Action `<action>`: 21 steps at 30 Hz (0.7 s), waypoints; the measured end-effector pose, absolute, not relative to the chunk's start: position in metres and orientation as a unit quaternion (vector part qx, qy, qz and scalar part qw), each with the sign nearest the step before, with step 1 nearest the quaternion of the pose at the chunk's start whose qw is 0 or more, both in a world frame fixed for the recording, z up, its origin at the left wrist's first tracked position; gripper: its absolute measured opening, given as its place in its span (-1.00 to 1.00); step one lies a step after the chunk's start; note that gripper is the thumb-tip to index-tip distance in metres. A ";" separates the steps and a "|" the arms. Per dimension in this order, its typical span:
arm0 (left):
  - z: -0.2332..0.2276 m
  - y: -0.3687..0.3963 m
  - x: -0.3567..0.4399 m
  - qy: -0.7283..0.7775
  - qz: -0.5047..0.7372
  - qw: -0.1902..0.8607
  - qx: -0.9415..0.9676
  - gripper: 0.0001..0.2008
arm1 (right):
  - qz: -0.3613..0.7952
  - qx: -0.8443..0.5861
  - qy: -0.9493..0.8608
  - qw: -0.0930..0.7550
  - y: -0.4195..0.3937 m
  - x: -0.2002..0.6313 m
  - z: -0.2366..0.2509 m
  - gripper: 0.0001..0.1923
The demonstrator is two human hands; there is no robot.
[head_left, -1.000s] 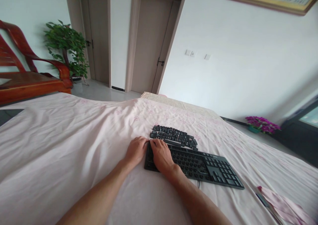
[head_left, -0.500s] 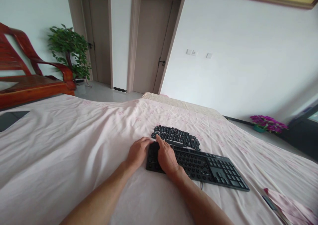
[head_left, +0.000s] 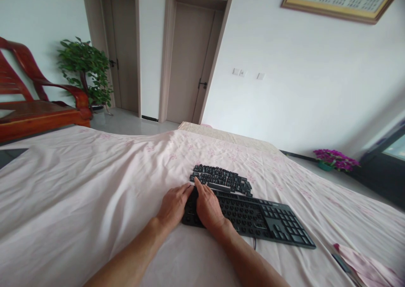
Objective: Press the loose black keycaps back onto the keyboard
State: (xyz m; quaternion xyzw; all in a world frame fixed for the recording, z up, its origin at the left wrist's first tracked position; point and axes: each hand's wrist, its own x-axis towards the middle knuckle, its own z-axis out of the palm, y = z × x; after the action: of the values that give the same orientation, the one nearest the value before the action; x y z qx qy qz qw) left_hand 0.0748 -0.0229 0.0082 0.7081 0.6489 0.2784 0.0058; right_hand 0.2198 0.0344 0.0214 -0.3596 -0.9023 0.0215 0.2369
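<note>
Hands on keyboard, loose keycaps beside

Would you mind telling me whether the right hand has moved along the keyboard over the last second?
Yes, slightly. The right hand has reached forward across the keyboard; its fingertips now touch the pile of loose keycaps beyond the keyboard's far edge, where earlier they stopped short of it.
</note>
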 end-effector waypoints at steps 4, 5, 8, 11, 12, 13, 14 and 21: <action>0.010 -0.022 0.076 0.655 0.279 0.016 0.702 -0.51 | 0.018 -0.351 -0.905 0.239 0.036 0.220 0.020 -0.32; 0.012 -0.021 0.076 0.659 0.276 0.018 0.700 -0.52 | 0.017 -0.349 -0.906 0.238 0.036 0.220 0.020 -0.32; 0.016 -0.019 0.078 0.668 0.269 0.019 0.693 -0.54 | 0.015 -0.347 -0.908 0.236 0.036 0.220 0.020 -0.32; 0.015 -0.019 0.078 0.667 0.274 0.017 0.692 -0.53 | 0.012 -0.349 -0.908 0.233 0.035 0.220 0.020 -0.33; 0.014 -0.019 0.077 0.664 0.280 0.017 0.694 -0.52 | 0.010 -0.350 -0.908 0.232 0.035 0.220 0.021 -0.34; 0.012 -0.019 0.077 0.660 0.287 0.017 0.694 -0.52 | 0.010 -0.350 -0.908 0.231 0.035 0.219 0.021 -0.35; 0.011 -0.019 0.076 0.657 0.295 0.019 0.693 -0.51 | 0.010 -0.350 -0.908 0.232 0.034 0.219 0.021 -0.35; 0.009 -0.016 0.072 0.654 0.336 0.059 0.675 -0.57 | 0.031 -0.353 -0.904 0.238 0.034 0.219 0.021 -0.37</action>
State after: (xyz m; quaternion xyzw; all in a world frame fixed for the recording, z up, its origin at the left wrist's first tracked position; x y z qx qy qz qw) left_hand 0.0721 -0.0161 0.0088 0.6746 0.6544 0.3363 0.0595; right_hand 0.2190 0.0341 0.0213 -0.3528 -0.9044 0.0312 0.2378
